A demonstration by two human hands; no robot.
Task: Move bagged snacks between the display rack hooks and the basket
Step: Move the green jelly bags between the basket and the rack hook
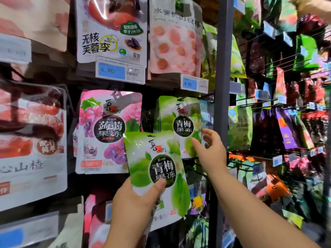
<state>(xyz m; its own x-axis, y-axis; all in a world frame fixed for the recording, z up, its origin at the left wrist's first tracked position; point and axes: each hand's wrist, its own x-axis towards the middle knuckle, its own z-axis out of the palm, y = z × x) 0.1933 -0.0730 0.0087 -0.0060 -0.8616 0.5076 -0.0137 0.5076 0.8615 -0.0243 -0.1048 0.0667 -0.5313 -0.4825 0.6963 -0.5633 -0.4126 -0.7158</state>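
Observation:
A green plum-jelly bag [157,169] is held up in front of the display rack, below and left of its hook. My left hand [136,199] grips its lower left corner, thumb on the front. Another green jelly bag [180,122] hangs on a rack hook behind it. My right hand [209,149] reaches to that hanging bag's lower right edge, thumb on its front and fingers behind it. No basket is in view.
A pink grape-jelly bag [107,129] hangs to the left. Above hang a white plum bag [111,29] and a peach-coloured bag [175,42], with blue price tags [120,71] below them. A grey upright post [223,86] divides the racks; more hooks with bags [286,122] fill the right.

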